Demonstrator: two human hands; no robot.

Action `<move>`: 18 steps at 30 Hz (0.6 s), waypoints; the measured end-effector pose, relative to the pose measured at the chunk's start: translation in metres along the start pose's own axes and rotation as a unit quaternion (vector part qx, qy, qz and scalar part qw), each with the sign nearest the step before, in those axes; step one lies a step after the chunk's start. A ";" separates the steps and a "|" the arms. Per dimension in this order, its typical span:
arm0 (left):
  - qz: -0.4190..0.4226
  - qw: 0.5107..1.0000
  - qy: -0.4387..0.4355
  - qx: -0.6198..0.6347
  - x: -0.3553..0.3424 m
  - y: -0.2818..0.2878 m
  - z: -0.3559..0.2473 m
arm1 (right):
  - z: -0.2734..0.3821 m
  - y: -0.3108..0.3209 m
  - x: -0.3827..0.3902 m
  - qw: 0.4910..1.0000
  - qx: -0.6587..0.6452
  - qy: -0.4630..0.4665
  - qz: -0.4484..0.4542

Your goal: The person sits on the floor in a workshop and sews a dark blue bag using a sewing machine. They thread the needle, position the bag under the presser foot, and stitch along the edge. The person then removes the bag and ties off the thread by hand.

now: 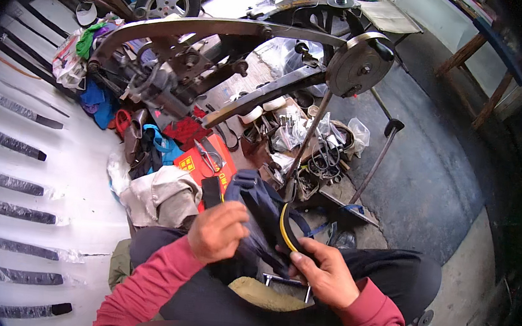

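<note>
A dark blue fabric bag (250, 195) lies over my lap, with a black strip edged in yellow (286, 228) curving along its right side. My right hand (328, 277) grips the strip's lower end, thumb on top and fingers beneath. To the left of the bag, my left hand (219, 230) is closed, fingertips pinched together close to the fabric. Whatever those fingers hold, if anything, is too small to tell. A short black strap (211, 191) shows just above the left hand. The bag's underside is hidden by my hands and legs.
A metal machine with a long curved arm (224, 28) and round wheel (360, 65) stands ahead. Below it are loose tools and parts (325, 160), and scissors (209, 156) on a red bag (226, 159). Several wrapped black strips (7, 213) lie on a white sheet at left, beside beige cloth (162, 197).
</note>
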State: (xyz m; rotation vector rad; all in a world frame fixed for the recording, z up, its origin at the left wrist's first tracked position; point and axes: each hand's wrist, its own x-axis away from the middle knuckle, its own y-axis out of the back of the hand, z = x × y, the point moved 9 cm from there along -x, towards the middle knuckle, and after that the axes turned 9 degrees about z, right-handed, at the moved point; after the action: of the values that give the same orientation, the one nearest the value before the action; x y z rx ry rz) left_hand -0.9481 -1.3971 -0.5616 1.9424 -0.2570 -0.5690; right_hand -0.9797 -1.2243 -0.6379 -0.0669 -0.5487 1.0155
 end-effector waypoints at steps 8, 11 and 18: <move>0.020 0.999 -0.033 0.022 0.025 -0.016 -0.075 | -0.030 -0.042 0.001 0.997 -0.073 0.007 0.037; 0.052 0.996 -0.061 0.026 0.030 -0.026 -0.088 | -0.037 -0.042 -0.006 0.997 -0.070 0.008 0.007; 0.108 0.988 -0.105 0.045 0.031 -0.043 -0.112 | -0.058 -0.047 -0.036 0.988 -0.151 -0.034 0.009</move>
State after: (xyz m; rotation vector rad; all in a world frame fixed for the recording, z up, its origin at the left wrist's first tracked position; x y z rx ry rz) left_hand -0.8687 -1.3019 -0.5711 1.9102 -0.6276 -0.6270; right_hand -0.9303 -1.2676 -0.6883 -0.3081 -0.7625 0.9475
